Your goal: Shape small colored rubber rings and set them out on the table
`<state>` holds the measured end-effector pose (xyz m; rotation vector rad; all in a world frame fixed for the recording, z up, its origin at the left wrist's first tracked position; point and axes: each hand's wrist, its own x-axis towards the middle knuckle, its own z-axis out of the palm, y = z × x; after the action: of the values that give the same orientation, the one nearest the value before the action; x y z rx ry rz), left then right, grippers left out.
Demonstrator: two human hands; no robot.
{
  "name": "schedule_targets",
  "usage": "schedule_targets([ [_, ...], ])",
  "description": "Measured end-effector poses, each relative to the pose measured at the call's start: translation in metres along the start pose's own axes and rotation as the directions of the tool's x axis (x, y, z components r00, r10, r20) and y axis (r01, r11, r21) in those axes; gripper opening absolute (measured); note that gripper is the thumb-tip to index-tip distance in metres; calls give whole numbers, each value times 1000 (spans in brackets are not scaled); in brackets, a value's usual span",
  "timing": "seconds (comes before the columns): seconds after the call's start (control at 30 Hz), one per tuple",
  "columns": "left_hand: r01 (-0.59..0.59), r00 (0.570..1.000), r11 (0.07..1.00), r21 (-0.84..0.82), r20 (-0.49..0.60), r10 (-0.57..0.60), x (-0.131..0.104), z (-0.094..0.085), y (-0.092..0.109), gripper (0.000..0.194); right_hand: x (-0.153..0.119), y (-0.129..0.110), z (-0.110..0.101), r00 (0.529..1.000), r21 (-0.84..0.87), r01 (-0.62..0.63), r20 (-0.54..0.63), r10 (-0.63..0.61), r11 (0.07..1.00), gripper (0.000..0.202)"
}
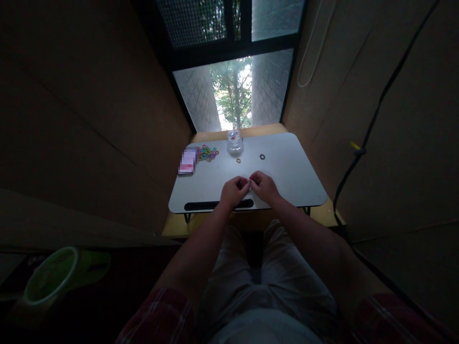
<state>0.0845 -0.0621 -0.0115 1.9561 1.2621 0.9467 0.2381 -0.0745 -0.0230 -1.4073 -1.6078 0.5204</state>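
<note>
While the left hand (234,191) and right hand (264,186) meet on the jar's (234,143) near side, their fingertips pinch a tiny piece (248,181).
Its smallness means a loosened pinch could drop it towards the slot (201,206), also on the jar's near side; fingers mostly hide its shape. Left of the jar, individual bands (208,153) blur together and the phone (187,161) is pixelated.
</note>
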Motion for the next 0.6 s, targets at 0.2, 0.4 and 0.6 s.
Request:
schedule_targets([
  [0.2, 22, 1000, 998, 60, -12, -22, 0, 0, 0, 21, -1, -3, -1, 1000, -11, 23, -7, -23, 1000, 7],
  [0.4, 28, 1000, 996, 82, -15, -27, 0, -1, -1, 16, -1, -2, 0, 999, -22, 36, -15, -37, 999, 7],
  [0.6, 34, 999, 997, 76, -11, -34, -1, -1, 0, 15, -1, -2, -1, 1000, -19, 28, -12, -28, 999, 9],
])
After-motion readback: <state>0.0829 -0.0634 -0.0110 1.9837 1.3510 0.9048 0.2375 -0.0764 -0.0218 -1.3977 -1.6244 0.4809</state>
